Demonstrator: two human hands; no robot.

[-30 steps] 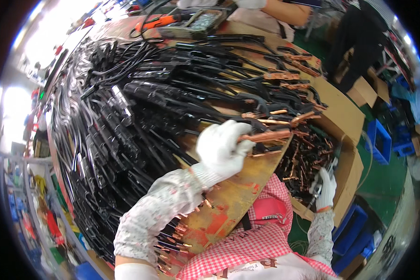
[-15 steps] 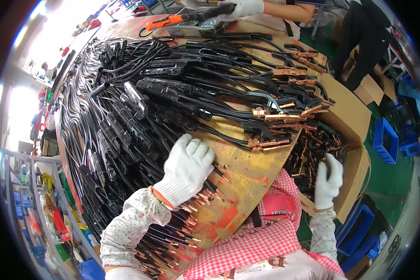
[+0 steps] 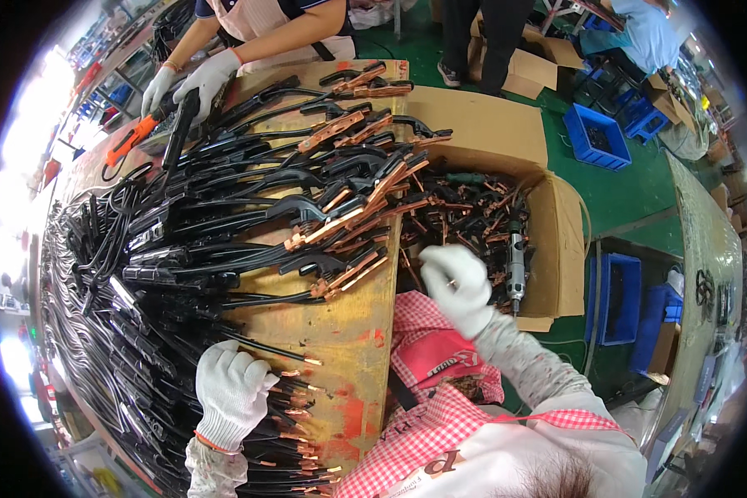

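My left hand (image 3: 231,397), in a white knit glove, is closed over the near cables, its fingers curled down. A black cable (image 3: 270,349) with a bare copper end runs just beyond it, and another copper tip pokes out by my thumb. My right hand (image 3: 458,289), also gloved, hovers at the near side of a cardboard box (image 3: 561,241), fingers curled to the thumb; what they hold, if anything, is too small to tell. Copper-jawed black clamps (image 3: 452,207) fill the box. Clamps joined to cables (image 3: 340,224) lie along the table's right edge.
A silver cylindrical power tool (image 3: 516,270) rests against the box's inner right side. Across the table (image 3: 307,328), a co-worker's gloved hands (image 3: 203,83) are at a black handle, beside an orange-and-black tool (image 3: 133,137). Blue crates (image 3: 598,137) stand on the green floor.
The view has swung to the right. My right hand has come from inside the box's near right part to its near left side, fingers curling in. My left hand stays by the cable ends.
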